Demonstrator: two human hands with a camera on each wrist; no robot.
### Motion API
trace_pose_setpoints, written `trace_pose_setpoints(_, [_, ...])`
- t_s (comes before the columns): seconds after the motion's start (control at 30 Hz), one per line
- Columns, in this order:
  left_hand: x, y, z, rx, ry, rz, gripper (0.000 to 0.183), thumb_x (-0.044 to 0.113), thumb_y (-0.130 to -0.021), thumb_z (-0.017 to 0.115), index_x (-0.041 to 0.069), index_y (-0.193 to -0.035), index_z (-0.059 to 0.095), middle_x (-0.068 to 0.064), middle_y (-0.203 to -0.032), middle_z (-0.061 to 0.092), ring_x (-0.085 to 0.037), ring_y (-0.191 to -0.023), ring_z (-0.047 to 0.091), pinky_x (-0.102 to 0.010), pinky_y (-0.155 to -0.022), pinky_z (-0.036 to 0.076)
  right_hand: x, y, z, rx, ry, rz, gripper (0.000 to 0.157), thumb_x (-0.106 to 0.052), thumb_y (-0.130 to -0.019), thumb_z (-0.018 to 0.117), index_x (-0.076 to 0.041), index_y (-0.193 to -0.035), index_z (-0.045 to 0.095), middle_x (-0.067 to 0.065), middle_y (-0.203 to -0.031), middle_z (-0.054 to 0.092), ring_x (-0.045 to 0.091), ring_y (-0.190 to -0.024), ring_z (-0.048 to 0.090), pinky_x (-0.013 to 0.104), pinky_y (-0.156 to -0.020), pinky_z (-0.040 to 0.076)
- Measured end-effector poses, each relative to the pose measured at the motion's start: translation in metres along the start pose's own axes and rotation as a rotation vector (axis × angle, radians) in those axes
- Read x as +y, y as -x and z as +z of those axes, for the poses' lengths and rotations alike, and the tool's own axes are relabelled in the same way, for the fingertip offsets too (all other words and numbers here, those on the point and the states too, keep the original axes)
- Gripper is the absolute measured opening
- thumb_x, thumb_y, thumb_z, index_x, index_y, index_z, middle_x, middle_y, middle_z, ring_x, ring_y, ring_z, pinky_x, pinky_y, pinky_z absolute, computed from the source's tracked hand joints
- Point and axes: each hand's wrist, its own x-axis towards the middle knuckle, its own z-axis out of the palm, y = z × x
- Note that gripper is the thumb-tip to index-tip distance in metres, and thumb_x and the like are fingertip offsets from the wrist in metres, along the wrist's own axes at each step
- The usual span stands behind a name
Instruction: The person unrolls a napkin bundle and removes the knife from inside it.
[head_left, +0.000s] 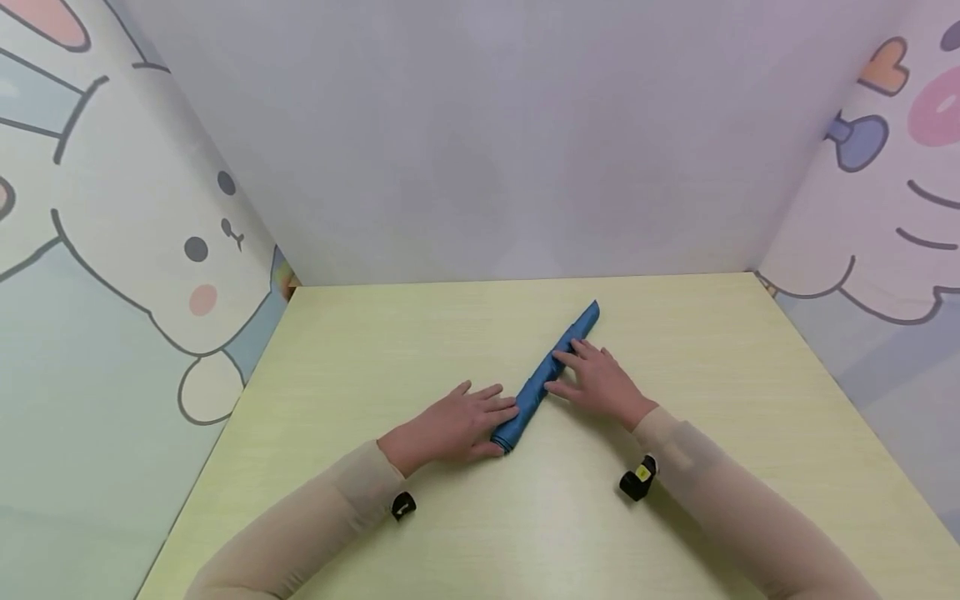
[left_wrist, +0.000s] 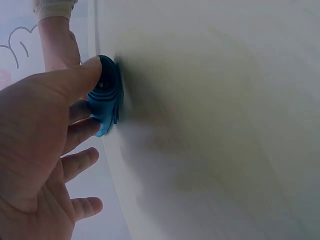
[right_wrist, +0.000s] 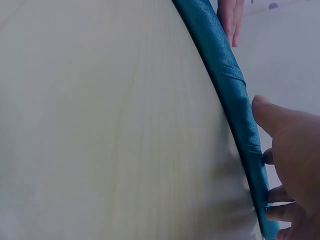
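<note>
A blue cloth rolled into a long thin roll [head_left: 546, 375] lies diagonally on the pale yellow table [head_left: 360, 350]. My left hand [head_left: 468, 419] lies flat at the roll's near end, fingers straight against its side. In the left wrist view its thumb [left_wrist: 75, 80] and fingers touch the roll's spiral end [left_wrist: 106, 100]. My right hand [head_left: 592, 377] rests on the roll's middle with straight fingers laid across it. In the right wrist view the right thumb [right_wrist: 267, 112] and fingertips press against the roll [right_wrist: 227, 75].
Walls with cartoon drawings close in the table on the left [head_left: 112, 250], back and right [head_left: 885, 217]. Bare tabletop surrounds the roll. A small black wrist camera [head_left: 637, 481] sits under each sleeve.
</note>
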Motion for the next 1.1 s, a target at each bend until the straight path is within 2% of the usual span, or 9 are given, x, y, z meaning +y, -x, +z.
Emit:
trace_pose_setpoints(0.2, [0.007, -0.001, 0.003, 0.038, -0.049, -0.007, 0.069, 0.06, -0.094, 0.046, 0.022, -0.15, 0.036, 0.004, -0.152, 0.037, -0.02, -0.143, 0.026, -0.057, -0.105, 0.032, -0.002, -0.005, 0.003, -0.009, -0.013, 0.008, 0.074, -0.062, -0.087, 0.057, -0.011, -0.141, 0.051, 0.025, -0.15, 0.032, 0.04, -0.139, 0.029, 0.061, -0.108, 0.022])
trace_pose_setpoints(0.33, [0.013, -0.001, 0.002, 0.053, -0.078, -0.023, 0.068, 0.06, -0.094, 0.046, 0.021, -0.15, 0.038, 0.003, -0.151, 0.039, -0.021, -0.142, 0.028, -0.058, -0.105, 0.031, 0.0, -0.007, 0.005, -0.007, -0.015, -0.015, 0.074, -0.061, -0.087, 0.059, -0.011, -0.141, 0.051, 0.025, -0.15, 0.032, 0.042, -0.136, 0.033, 0.058, -0.106, 0.029])
trace_pose_setpoints(0.47, [0.02, -0.001, 0.001, 0.059, -0.102, -0.047, 0.069, 0.061, -0.094, 0.046, 0.021, -0.149, 0.039, 0.002, -0.15, 0.04, -0.021, -0.142, 0.029, -0.059, -0.105, 0.03, 0.003, -0.011, 0.006, -0.02, -0.034, -0.048, 0.073, -0.058, -0.087, 0.061, -0.011, -0.141, 0.05, 0.024, -0.151, 0.031, 0.043, -0.135, 0.034, 0.055, -0.105, 0.033])
trace_pose_setpoints(0.7, [0.031, -0.003, 0.003, 0.071, -0.154, -0.085, 0.069, 0.063, -0.094, 0.043, 0.021, -0.148, 0.041, 0.002, -0.15, 0.04, -0.02, -0.142, 0.029, -0.06, -0.105, 0.028, 0.008, -0.022, 0.006, -0.05, -0.06, -0.103, 0.072, -0.056, -0.087, 0.063, -0.011, -0.142, 0.05, 0.023, -0.152, 0.029, 0.039, -0.138, 0.031, 0.049, -0.107, 0.032])
trace_pose_setpoints(1.1, [0.046, -0.007, 0.007, 0.134, -0.25, -0.07, 0.068, 0.063, -0.093, 0.046, 0.017, -0.142, 0.05, -0.002, -0.14, 0.052, -0.021, -0.132, 0.043, -0.054, -0.105, 0.032, 0.009, -0.032, 0.005, -0.115, -0.047, -0.222, 0.074, -0.063, -0.088, 0.055, -0.015, -0.143, 0.048, 0.019, -0.154, 0.027, 0.035, -0.14, 0.029, 0.048, -0.107, 0.033])
